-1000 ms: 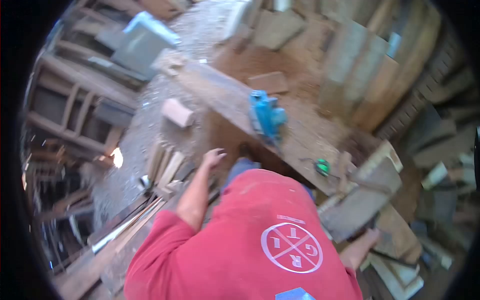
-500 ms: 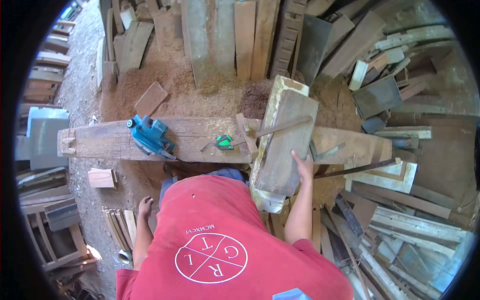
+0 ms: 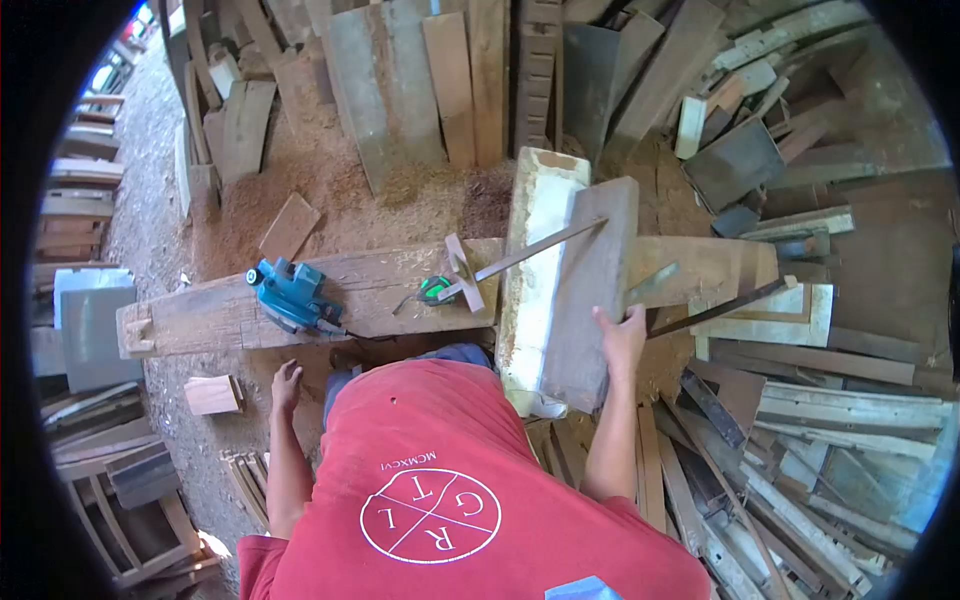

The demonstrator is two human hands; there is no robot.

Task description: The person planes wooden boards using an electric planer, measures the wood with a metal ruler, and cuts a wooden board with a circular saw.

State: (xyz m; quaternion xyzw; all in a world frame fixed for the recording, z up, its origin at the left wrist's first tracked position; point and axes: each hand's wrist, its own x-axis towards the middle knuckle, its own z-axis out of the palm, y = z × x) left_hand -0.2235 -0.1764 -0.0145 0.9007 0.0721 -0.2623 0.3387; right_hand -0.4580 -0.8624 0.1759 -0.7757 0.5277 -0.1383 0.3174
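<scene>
Gripping board (image 3: 583, 300) by long edge, right hand (image 3: 624, 338) pinching; left hand (image 3: 287, 384) loosely curled, half open. Board looks stiff, hefty.

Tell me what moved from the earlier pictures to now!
The grey board slid to the right, so more of the white block under it shows. The right hand was on the board just before and still grips its edge; the left hand came nearer the long plank, holding nothing. The blue power tool and green tape measure stayed put.
</scene>
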